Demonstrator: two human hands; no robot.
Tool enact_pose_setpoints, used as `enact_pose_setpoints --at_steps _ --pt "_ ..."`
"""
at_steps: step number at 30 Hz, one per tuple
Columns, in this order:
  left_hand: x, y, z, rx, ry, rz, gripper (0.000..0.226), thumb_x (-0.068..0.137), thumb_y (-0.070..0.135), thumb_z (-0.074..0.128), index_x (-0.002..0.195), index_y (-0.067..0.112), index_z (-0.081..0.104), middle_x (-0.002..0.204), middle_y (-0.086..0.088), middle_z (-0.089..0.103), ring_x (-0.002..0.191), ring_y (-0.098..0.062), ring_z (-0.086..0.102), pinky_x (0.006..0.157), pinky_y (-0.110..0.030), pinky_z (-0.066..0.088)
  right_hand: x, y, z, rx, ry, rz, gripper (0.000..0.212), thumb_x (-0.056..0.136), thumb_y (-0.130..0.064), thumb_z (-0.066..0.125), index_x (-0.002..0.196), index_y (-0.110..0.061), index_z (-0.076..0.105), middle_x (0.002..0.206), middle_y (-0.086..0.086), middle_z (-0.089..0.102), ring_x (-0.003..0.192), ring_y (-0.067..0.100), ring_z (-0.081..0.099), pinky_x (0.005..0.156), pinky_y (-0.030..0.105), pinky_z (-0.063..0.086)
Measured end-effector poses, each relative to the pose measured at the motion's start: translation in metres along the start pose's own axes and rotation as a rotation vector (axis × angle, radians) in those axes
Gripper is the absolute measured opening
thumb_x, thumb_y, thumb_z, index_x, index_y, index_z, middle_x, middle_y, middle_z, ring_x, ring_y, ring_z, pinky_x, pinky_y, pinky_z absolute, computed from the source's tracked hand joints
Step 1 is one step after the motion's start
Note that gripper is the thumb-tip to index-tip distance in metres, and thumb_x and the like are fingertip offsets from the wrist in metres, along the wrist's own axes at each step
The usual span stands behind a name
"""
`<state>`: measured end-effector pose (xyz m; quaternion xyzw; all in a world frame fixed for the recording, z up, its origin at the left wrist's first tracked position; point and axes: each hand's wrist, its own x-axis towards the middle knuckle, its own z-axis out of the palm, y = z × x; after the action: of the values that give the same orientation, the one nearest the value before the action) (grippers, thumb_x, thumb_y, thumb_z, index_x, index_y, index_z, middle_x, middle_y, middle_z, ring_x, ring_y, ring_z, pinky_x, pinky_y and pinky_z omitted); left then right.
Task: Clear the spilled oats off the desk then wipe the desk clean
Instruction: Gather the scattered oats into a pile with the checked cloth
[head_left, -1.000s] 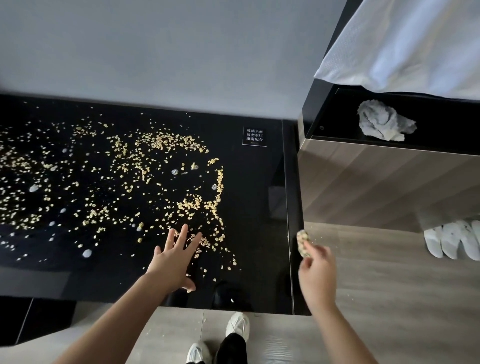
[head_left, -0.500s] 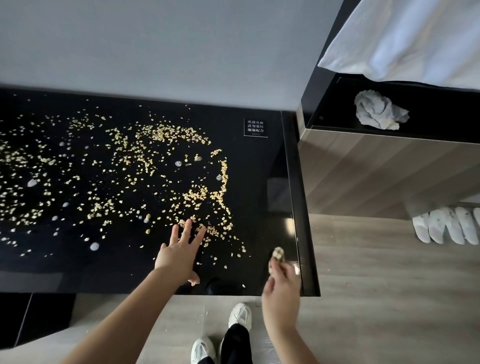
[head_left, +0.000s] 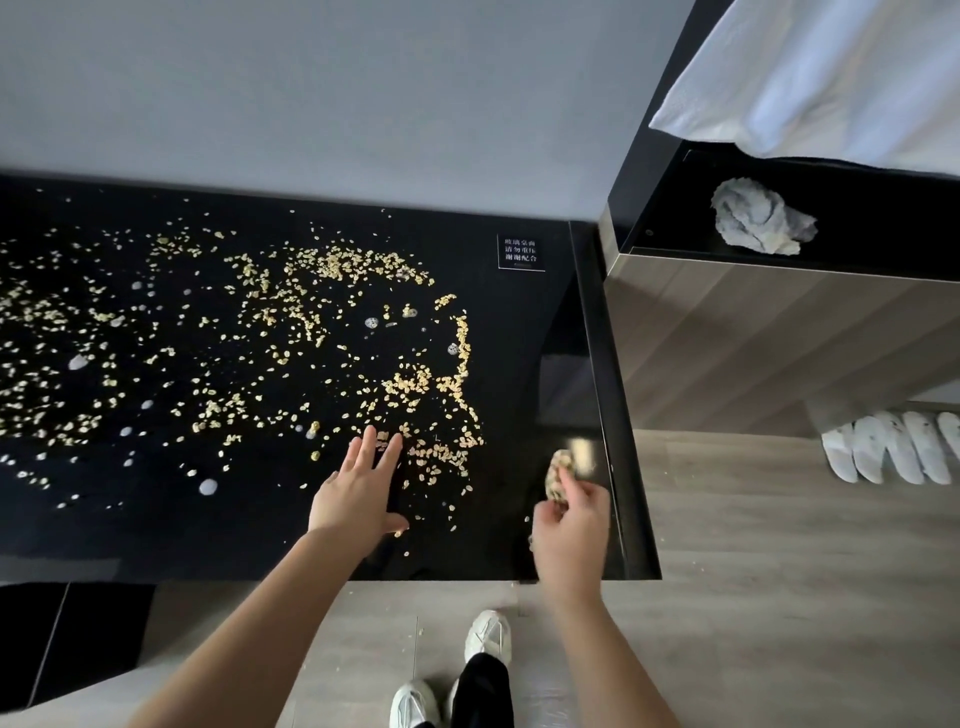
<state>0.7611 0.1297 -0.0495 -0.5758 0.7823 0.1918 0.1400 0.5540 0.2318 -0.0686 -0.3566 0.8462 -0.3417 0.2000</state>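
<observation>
While oats (head_left: 405, 387) lay scattered across most of the black worktop (head_left: 519, 322), clearing seemed barely begun: the left hand (head_left: 358, 493) lay among them with a wide, flat grip, the right hand (head_left: 571, 525) pinched a gathered clump (head_left: 558, 475), and more sweeping looked due next.

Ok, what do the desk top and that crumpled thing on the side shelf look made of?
Desk top: probably black glass, glossy, with sharp mirror-like reflections near its right edge. Crumpled thing: looks like soft greyish-white cloth, matte and nubby with loose folds; possibly paper towel.
</observation>
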Motion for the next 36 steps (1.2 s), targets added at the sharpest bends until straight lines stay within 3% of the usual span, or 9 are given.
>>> enact_pose_setpoints --at_steps 3,9,13,15,18,23,31,33,36 --pt "0.004 -0.003 0.000 -0.039 -0.025 -0.024 0.110 0.077 0.047 0.073 0.153 0.030 -0.005 0.160 -0.006 -0.015 0.148 -0.026 -0.009 0.119 -0.047 0.019 -0.010 0.013 -0.003 -0.184 -0.015 0.015 0.050 0.090 -0.006 0.059 0.139 -0.010 0.050 0.117 0.008 0.048 0.102 0.021 0.055 0.085 0.020 0.044" --pt "0.009 -0.008 0.003 -0.080 -0.030 -0.056 0.116 0.074 0.048 0.076 0.153 0.027 -0.005 0.159 -0.007 -0.018 0.147 -0.026 -0.014 0.120 -0.046 0.010 -0.038 -0.048 0.068 -0.154 -0.142 -0.144 0.046 0.094 -0.010 0.051 0.140 -0.016 0.048 0.122 0.001 0.047 0.103 0.009 0.046 0.079 0.013 0.040" --pt "0.010 -0.011 0.002 -0.099 0.011 -0.054 0.110 0.076 0.046 0.075 0.153 0.027 -0.001 0.160 -0.006 -0.015 0.148 -0.025 -0.011 0.118 -0.044 0.018 -0.039 -0.069 0.081 0.039 -0.236 -0.163 0.048 0.095 -0.009 0.054 0.142 -0.014 0.045 0.116 -0.003 0.045 0.105 0.009 0.052 0.092 0.022 0.050" --pt "0.011 -0.014 -0.002 -0.095 0.046 -0.059 0.109 0.077 0.042 0.076 0.153 0.028 -0.001 0.160 -0.006 -0.016 0.148 -0.024 -0.011 0.115 -0.043 0.026 -0.028 -0.065 0.065 0.096 -0.193 -0.190 0.049 0.092 -0.006 0.058 0.140 -0.013 0.048 0.112 -0.006 0.043 0.101 0.007 0.055 0.093 0.020 0.049" --pt "0.017 -0.017 -0.007 -0.082 0.056 -0.055 0.110 0.077 0.041 0.076 0.153 0.028 -0.003 0.159 -0.007 -0.017 0.147 -0.026 -0.012 0.116 -0.046 0.022 0.007 -0.046 0.032 0.039 -0.070 -0.154 0.050 0.089 -0.002 0.060 0.138 -0.012 0.051 0.115 -0.003 0.045 0.102 0.010 0.055 0.094 0.015 0.044" --pt "0.034 -0.019 -0.009 -0.124 0.033 -0.074 0.111 0.076 0.043 0.076 0.153 0.029 -0.003 0.160 -0.007 -0.015 0.148 -0.027 -0.011 0.118 -0.052 0.012 0.047 -0.030 0.020 -0.200 -0.030 -0.013 0.047 0.091 -0.009 0.060 0.137 -0.013 0.052 0.119 0.004 0.045 0.105 0.019 0.054 0.088 0.026 0.050" --pt "0.058 -0.015 -0.013 -0.093 0.006 -0.061 0.117 0.071 0.047 0.079 0.153 0.028 -0.003 0.160 -0.007 -0.016 0.147 -0.027 -0.011 0.118 -0.047 0.015 0.034 -0.086 0.087 -0.118 -0.277 -0.210 0.044 0.094 -0.012 0.055 0.136 -0.023 0.050 0.119 -0.003 0.044 0.106 0.013 0.051 0.080 0.017 0.044" --pt "0.061 -0.015 -0.017 -0.061 0.003 -0.058 0.114 0.073 0.046 0.078 0.153 0.028 -0.002 0.160 -0.005 -0.014 0.148 -0.025 -0.009 0.115 -0.047 0.022 0.042 -0.090 0.084 -0.040 -0.350 -0.189 0.044 0.092 -0.008 0.055 0.134 -0.021 0.054 0.115 -0.004 0.045 0.096 0.006 0.053 0.075 0.011 0.045" --pt "0.069 -0.018 -0.026 -0.070 0.017 -0.066 0.111 0.074 0.042 0.078 0.153 0.030 0.000 0.161 -0.002 -0.010 0.148 -0.022 -0.005 0.112 -0.047 0.032 0.068 -0.086 0.062 0.018 -0.250 -0.201 0.046 0.091 -0.003 0.055 0.134 -0.019 0.055 0.112 -0.005 0.044 0.083 0.002 0.049 0.067 0.003 0.040"
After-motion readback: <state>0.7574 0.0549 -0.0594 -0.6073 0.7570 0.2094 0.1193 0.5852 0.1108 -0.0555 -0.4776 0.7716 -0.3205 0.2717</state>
